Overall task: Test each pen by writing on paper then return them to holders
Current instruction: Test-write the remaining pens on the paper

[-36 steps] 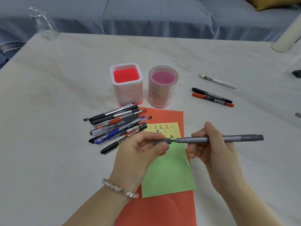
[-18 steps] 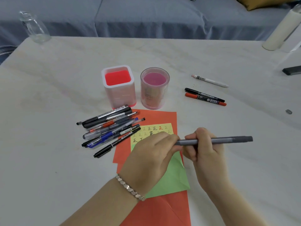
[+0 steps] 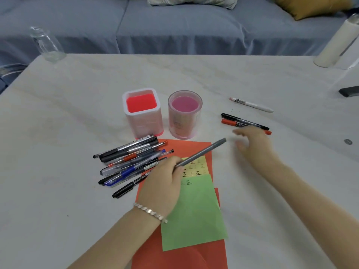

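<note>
Head view: pale marble table (image 3: pixel 58 171) before a blue sofa (image 3: pixel 174 26); left hand (image 3: pixel 163 185) grips a grey pen (image 3: pixel 202 152); right hand (image 3: pixel 252 144) blurred, fingers spread.

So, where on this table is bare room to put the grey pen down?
The table is bare left of the pen pile, and also behind the square holder and round holder, toward the glass bottle. A narrow gap lies between the round holder and the markers. Crowded: around the papers, where the left hand holds the grey pen.
</note>
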